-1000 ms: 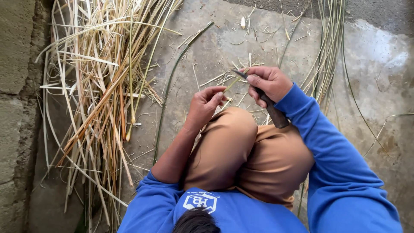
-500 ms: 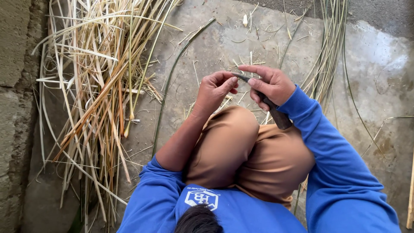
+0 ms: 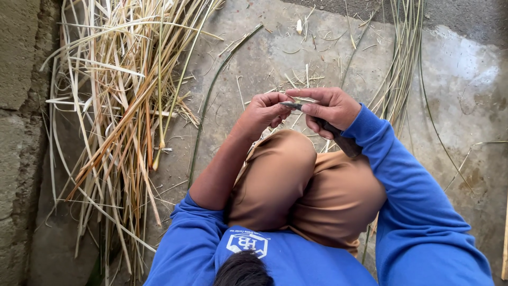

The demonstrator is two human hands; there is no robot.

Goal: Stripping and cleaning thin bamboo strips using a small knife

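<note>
I squat over my knees in tan trousers and blue sleeves. My right hand grips a knife by its dark handle, with the grey blade pointing left. My left hand has its fingers curled, and thumb and forefinger pinch the blade's tip. A thin pale sliver lies along the blade between the two hands; which hand holds it I cannot tell.
A heap of dry yellow and brown reed strips lies on the concrete floor at my left, against a rough block wall. One long green stem runs beside it. A bundle of thin green strips stretches away at upper right. Small shavings lie ahead.
My left hand has lifted off my knee and moved right to meet the knife blade. My right hand has kept the knife and shifted slightly left.
</note>
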